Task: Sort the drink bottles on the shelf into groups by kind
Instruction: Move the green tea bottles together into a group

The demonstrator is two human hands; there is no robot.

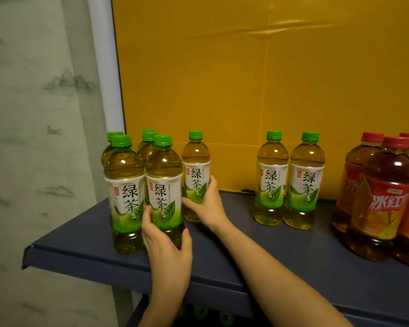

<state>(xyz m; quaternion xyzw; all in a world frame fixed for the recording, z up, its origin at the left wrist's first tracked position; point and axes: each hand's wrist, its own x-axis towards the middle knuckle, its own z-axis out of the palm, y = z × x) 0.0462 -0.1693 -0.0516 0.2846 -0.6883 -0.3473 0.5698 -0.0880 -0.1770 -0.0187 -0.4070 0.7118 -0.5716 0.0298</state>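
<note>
Both of your hands grip upright green-capped green tea bottles.
Your right hand [207, 204] wraps the lone clear plastic bottle [195, 161], just right of the cluster bottle [164, 185] your left hand [167, 246] clasps; slide it leftward.

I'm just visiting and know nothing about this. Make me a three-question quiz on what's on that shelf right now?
1. True or false: the right hand is wrapped around a red-capped bottle.
2. Which bottle is the left hand on? A) the front green tea bottle in the cluster at the left, B) a green tea bottle of the pair standing mid-shelf, C) a red tea bottle at the right.
3. Fill in: the shelf board is dark ____.

Key
1. False: it holds a green-capped bottle beside the cluster.
2. A
3. blue
</note>
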